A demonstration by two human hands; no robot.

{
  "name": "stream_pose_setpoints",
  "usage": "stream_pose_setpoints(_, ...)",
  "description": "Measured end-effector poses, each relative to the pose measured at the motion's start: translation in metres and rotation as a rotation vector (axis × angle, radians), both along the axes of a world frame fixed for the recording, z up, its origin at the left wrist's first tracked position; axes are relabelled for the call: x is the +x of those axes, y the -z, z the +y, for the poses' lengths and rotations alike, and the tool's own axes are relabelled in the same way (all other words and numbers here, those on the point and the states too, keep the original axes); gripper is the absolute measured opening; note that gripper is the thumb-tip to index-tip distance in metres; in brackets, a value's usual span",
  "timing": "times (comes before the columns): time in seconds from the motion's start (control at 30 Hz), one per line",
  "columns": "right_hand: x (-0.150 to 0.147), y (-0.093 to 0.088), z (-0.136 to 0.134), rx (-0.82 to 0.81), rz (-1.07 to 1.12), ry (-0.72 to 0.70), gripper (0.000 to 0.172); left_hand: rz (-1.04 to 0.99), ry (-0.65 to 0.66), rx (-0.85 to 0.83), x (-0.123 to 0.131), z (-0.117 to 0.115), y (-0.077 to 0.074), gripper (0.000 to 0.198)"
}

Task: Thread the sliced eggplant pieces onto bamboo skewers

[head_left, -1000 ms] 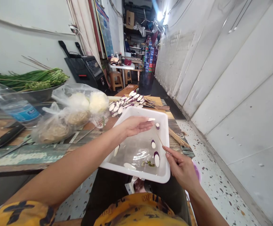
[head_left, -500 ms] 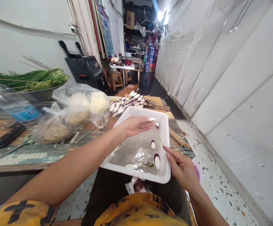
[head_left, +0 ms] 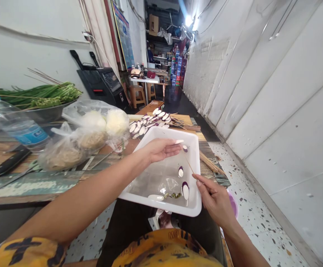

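My left hand (head_left: 164, 149) is over a white plastic tub (head_left: 198, 163) of water, pinching a pale eggplant slice (head_left: 179, 141) at its fingertips. My right hand (head_left: 213, 196), at the tub's right rim, grips a thin wooden skewer (head_left: 188, 163). The skewer slants up and left, its far end at or near the slice; whether it pierces the slice I cannot tell. Several purple-edged eggplant slices (head_left: 185, 191) float in the water, along with small green bits (head_left: 173, 195). Behind the tub lies a pile of skewered eggplant slices (head_left: 150, 122).
Bare skewers (head_left: 211, 163) lie right of the tub. On the left are plastic bags of vegetables (head_left: 64, 150), a water bottle (head_left: 25, 128), a black-handled knife (head_left: 9, 162) and a bowl of greens (head_left: 47, 109). A white wall (head_left: 284, 111) runs along the right.
Both hands keep almost the same place and grip. The floating slices and green bits have drifted slightly in the water.
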State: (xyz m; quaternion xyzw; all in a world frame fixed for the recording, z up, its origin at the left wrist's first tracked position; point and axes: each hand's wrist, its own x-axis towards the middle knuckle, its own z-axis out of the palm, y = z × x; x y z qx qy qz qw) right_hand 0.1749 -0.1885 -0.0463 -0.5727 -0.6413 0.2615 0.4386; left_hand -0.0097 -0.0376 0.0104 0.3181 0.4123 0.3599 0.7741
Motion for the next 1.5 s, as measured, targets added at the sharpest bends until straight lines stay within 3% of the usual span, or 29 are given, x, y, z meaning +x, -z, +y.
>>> stream_pose_setpoints(0.3,-0.002,-0.003,-0.003,0.016,0.014,-0.001,0.033,-0.039,-0.094,0.033,0.001,0.001,0.004,0.010)
stream_pose_setpoints(0.53,-0.002,-0.005,-0.003,-0.020,0.028,-0.015,0.035,-0.016,-0.028,0.031,0.001,-0.001,0.002,0.012)
stream_pose_setpoints(1.07,-0.004,-0.009,-0.006,-0.058,-0.015,0.010,0.038,-0.029,-0.016,0.099,0.003,-0.007,0.000,0.009)
stream_pose_setpoints(1.3,-0.005,-0.009,-0.006,-0.052,-0.004,0.013,0.034,-0.042,0.031,0.110,0.003,-0.004,0.006,0.010)
stream_pose_setpoints(1.5,-0.005,-0.015,-0.008,-0.018,-0.079,0.017,0.033,-0.038,0.038,0.114,0.003,-0.009,0.003,0.010)
